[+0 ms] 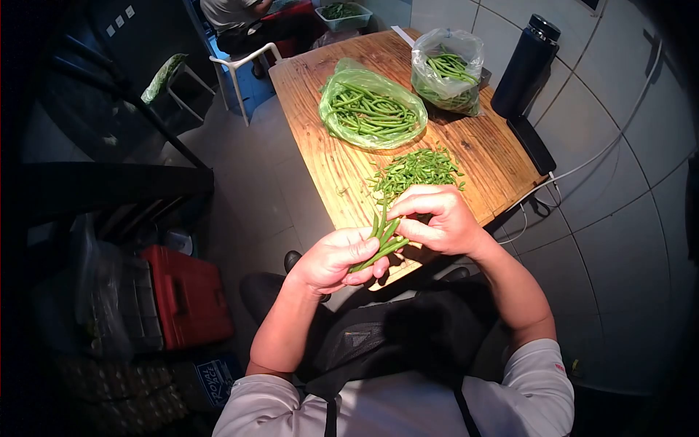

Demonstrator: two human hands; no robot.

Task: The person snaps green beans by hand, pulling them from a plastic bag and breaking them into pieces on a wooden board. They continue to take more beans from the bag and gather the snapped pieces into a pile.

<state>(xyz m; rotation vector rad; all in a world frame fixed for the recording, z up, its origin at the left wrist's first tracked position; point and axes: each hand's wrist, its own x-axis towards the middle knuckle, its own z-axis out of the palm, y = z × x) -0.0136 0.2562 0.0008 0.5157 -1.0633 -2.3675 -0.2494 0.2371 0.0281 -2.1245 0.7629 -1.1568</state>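
Both hands work a bundle of green stalks (384, 242) over the near edge of a wooden bench (495, 156).
Head view: the left hand (338, 258) grips the bundle and the right hand (437, 218) pinches its tips. Cut pieces (415, 169) lie just beyond, a black bottle (524, 65) stands by the tiled wall, and a red box (189, 295) sits on the floor.

Wooden table (495, 156), grey tiled floor (247, 197) (dim corners)
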